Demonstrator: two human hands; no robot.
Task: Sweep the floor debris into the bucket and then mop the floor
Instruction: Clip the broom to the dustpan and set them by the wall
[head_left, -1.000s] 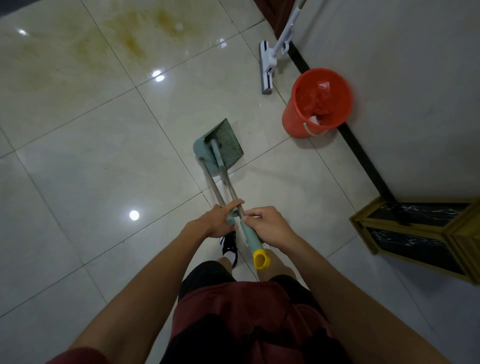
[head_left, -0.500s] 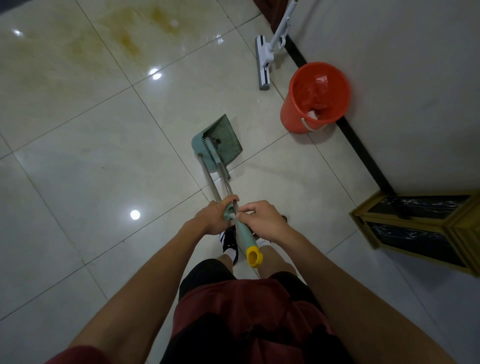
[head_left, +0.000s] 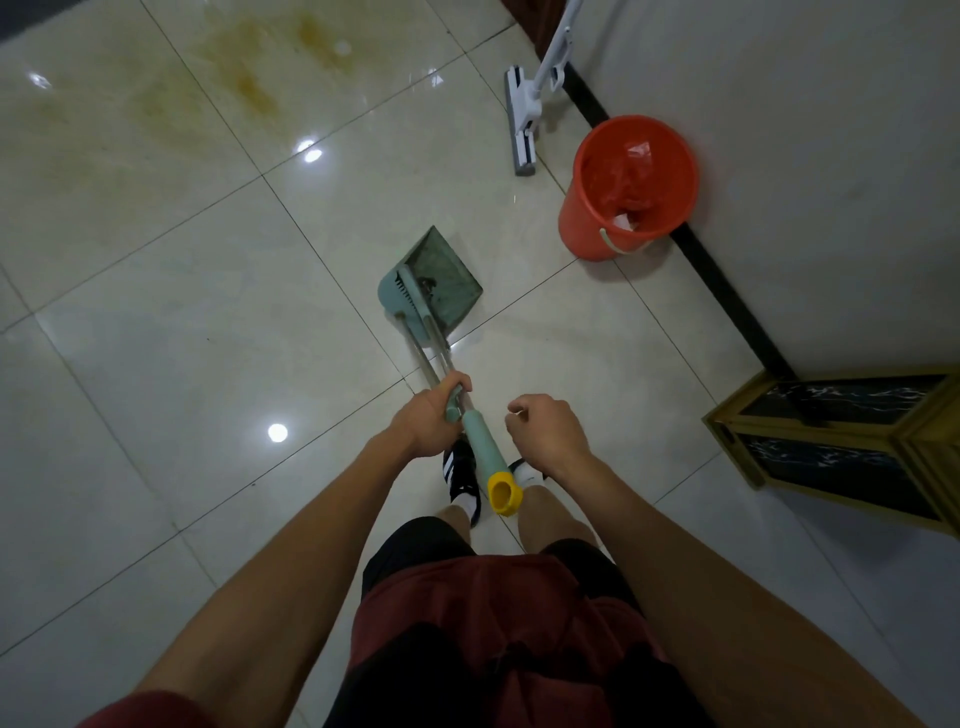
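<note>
Grasping both handles (head_left: 451, 395), the left grip (head_left: 426, 422); right grip (head_left: 545, 431) just beside, curled, empty.

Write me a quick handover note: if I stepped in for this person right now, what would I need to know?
Left hand grips the broom and dustpan handles together; right hand is curled, holding nothing.
Dustpan sits on the floor ahead, dark bits inside.
Orange bucket stands by the wall, lined with a red bag.
Mop leans against the wall beyond the bucket.
Left: empty the dustpan into the bucket, then mop; yellowish stains remain on the far tiles.
</note>
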